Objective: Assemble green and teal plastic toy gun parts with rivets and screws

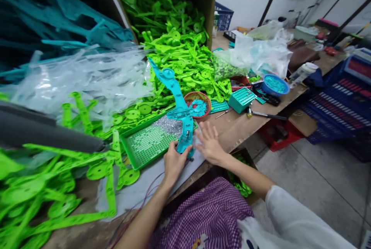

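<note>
My left hand point(175, 162) grips the lower end of a long turquoise plastic part point(180, 106), its thumb and fingers closed around the edge. The part stands tilted up and away from me, with a round disc near its far end. My right hand point(209, 142) lies just right of the part's lower end, fingers spread and stretched out. Behind the part is a green perforated tray point(142, 144) with small silvery pieces heaped at its far end. A small red basket point(203, 98) of turquoise pieces stands beyond it, partly hidden by the part.
Bright green plastic parts point(185, 61) spill from a cardboard box point(213, 5) at the back and pile up at the left. Clear plastic sheeting point(78, 79) covers some. To the right are a turquoise box point(242, 99), a screwdriver-like tool point(266, 115) and a blue bowl point(276, 85).
</note>
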Available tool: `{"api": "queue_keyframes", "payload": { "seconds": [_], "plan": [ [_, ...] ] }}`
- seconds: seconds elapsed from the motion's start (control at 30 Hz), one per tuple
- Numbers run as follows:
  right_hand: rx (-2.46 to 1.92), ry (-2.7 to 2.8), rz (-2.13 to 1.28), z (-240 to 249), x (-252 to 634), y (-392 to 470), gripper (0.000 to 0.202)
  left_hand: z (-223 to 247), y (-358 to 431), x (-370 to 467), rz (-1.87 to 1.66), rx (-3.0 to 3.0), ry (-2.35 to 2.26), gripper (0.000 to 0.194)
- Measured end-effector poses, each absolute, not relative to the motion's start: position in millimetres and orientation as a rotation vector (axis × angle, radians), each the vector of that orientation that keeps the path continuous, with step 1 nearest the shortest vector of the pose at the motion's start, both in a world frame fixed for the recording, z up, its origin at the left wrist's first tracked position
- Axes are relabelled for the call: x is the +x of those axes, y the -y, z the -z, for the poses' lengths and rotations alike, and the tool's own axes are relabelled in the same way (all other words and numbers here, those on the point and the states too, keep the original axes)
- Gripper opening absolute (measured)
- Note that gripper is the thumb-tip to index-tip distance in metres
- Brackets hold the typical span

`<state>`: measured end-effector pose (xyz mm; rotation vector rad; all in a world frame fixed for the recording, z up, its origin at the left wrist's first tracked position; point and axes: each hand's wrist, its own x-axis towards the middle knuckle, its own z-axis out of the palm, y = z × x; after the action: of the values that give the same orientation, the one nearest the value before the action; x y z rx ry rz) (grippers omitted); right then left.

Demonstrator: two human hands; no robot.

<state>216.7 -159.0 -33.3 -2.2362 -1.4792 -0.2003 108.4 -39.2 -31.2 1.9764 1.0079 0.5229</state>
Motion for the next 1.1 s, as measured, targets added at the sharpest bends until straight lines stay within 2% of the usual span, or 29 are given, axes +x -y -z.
{"api": "queue_keyframes", "payload": {
  "seconds": [0.2,0.3,0.4,0.5,0.57,0.73,0.83,0.97,1.1],
  "plan": [
    [-2.253,0.697,0.589,-45.4,394.8,213.7,0.041,28.0,39.3,110.6,-0.523,1.99,-1.018,0.046],
    [-2.602,0.517,0.341,-63.8,469.4,225.1,0.029,26.0,39.8,111.4,-0.533,1.979,-1.02,0.046],
    [-2.823,0.511,0.163,-65.5,494.6,228.0,0.025,24.4,40.7,111.4,-0.546,1.97,-1.014,0.045],
    [-2.887,0.687,0.216,-66.4,486.9,227.6,0.023,24.2,41.9,111.0,-0.559,1.967,-1.001,0.044],
    [-2.778,0.873,0.313,-65.8,464.8,221.3,0.023,25.1,42.5,111.0,-0.567,1.973,-1.003,0.042],
    [-1.979,1.538,0.457,-29.7,344.6,170.6,0.026,28.3,43.4,111.0,-0.548,1.969,-1.008,0.042],
    [-1.719,1.759,0.514,4.8,282.9,134.0,0.022,29.8,44.2,110.1,-0.564,1.952,-1.01,0.041],
    [-1.595,1.841,0.609,30.1,268.9,113.1,0.021,32.0,44.4,108.8,-0.565,1.96,-0.978,0.04],
    [-1.592,1.898,0.506,37.5,280.4,115.8,0.022,33.2,44.1,108.6,-0.556,1.963,-0.967,0.038]
  ]
}}
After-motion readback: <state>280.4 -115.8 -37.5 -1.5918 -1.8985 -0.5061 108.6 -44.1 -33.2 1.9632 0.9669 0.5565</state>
